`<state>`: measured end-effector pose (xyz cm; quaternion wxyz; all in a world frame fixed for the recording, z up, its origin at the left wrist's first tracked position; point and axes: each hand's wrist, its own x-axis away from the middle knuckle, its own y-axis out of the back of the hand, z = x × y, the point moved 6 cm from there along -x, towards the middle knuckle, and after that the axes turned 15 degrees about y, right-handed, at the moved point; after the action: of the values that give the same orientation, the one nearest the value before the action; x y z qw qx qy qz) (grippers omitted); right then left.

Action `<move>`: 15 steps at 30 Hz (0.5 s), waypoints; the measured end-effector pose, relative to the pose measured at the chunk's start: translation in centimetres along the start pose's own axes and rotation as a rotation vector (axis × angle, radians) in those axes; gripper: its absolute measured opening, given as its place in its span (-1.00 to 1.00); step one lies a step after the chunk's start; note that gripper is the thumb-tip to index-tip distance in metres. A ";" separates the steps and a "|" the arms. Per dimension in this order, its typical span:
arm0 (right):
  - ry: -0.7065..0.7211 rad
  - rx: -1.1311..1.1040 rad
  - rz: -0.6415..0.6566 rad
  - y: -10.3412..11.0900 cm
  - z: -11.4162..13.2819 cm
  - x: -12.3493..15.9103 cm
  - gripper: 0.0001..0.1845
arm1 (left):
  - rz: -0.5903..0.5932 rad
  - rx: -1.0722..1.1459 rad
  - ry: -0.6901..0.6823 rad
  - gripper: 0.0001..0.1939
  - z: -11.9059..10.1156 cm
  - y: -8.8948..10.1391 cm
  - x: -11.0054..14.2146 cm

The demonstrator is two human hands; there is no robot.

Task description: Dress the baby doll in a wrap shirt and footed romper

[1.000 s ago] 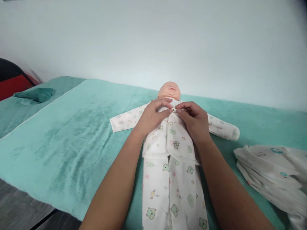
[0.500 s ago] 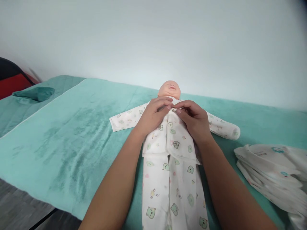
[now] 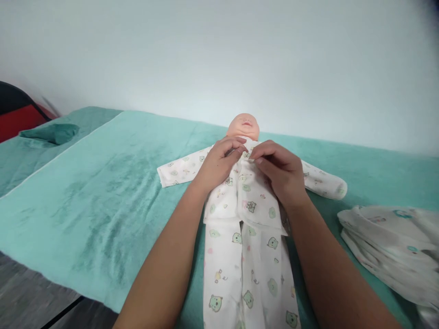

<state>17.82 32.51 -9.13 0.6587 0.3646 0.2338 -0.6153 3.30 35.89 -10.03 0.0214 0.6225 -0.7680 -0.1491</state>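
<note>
A baby doll [image 3: 242, 127] lies on its back, dressed in a white baby shirt [image 3: 255, 208] printed with green bears and matching pants [image 3: 224, 269]. My left hand [image 3: 222, 161] rests on the chest, its thumb and bent forefinger closed at the shirt's front edge near the neck. From the other side, my right hand [image 3: 280, 170] pinches the front edge of the shirt between thumb and forefinger. A small gap lies between the fingertips of both hands. The doll's arms stretch out sideways inside the long sleeves.
The doll lies on a bed with a green plush cover [image 3: 103, 201], against a white wall [image 3: 219, 59]. A crumpled white printed cloth [image 3: 391, 246] lies at the right. A red and black object [image 3: 20, 114] stands at the far left, beside a dark green fold of fabric [image 3: 51, 132].
My right hand has shifted slightly to the right, pulling apart from the left fingertips and keeping its pinch. My left hand has barely moved.
</note>
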 end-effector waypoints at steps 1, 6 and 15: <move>-0.048 -0.020 -0.099 0.6 -0.6 0.2 -0.95 | 0.017 0.026 0.002 -0.83 0.0 0.1 0.1; -0.254 -0.038 -0.419 2.2 -3.4 1.3 -0.94 | 0.212 -0.009 0.009 -0.82 -0.6 0.7 0.9; -0.113 0.243 0.117 -0.4 0.2 -0.3 -0.81 | 0.392 -0.191 -0.007 -0.93 -0.8 0.9 1.6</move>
<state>17.39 32.57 -8.80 0.6564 0.4194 0.0983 -0.6194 2.29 34.31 -9.28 0.1064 0.4560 -0.8567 -0.2165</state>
